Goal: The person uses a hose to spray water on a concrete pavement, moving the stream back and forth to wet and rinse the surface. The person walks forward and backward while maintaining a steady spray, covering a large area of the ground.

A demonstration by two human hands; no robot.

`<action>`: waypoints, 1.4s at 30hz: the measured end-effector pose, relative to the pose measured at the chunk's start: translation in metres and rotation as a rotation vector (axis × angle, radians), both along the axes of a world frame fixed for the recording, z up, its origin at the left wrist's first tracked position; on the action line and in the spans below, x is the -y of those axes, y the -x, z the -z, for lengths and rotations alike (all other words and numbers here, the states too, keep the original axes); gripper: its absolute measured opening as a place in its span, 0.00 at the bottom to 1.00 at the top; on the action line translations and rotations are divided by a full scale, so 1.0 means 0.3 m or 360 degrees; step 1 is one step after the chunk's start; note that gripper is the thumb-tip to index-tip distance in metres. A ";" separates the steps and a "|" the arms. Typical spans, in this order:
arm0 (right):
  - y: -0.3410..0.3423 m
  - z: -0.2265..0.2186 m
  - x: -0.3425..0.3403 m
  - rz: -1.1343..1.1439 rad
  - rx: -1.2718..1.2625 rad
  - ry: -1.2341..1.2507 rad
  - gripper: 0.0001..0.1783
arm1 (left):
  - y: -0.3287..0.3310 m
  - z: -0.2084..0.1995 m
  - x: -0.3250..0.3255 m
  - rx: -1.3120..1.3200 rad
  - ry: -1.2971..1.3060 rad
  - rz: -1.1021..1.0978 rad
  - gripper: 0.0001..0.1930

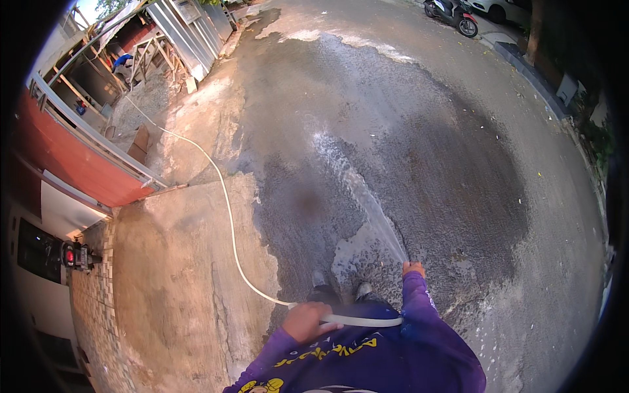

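Observation:
My right hand (413, 268) is stretched forward, shut on the end of a white hose (229, 216), and a jet of water (357, 190) sprays from it onto the wet asphalt road (406, 144). My left hand (303, 321) grips the same hose close to my body, where it crosses in front of my purple top. From there the hose runs left and away across the concrete driveway (177, 262) toward the sheds. My shoes (341, 291) stand on wet ground.
A red wall with a metal rail (78, 150) borders the left. Corrugated sheds and wooden frames (164, 39) stand at the back left. A scooter (452, 14) is parked at the far right. A kerb (544, 85) edges the right of the road.

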State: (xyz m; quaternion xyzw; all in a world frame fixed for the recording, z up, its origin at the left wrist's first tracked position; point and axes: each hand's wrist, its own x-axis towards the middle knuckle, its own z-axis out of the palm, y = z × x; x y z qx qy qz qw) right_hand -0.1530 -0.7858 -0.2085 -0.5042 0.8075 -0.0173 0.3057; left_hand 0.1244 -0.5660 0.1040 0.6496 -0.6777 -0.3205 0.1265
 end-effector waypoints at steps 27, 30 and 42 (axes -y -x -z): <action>-0.087 -0.021 0.025 -0.0289 0.0066 0.0021 0.23 | -0.006 -0.037 -0.016 0.0031 -0.0012 -0.0091 0.22; -0.082 -0.005 0.022 -0.0324 0.0074 0.0071 0.24 | -0.007 -0.034 -0.012 0.0037 -0.0021 -0.0084 0.22; -0.133 0.053 0.028 -0.0443 0.0139 -0.0003 0.23 | 0.000 -0.033 -0.010 -0.0001 0.0031 -0.0126 0.21</action>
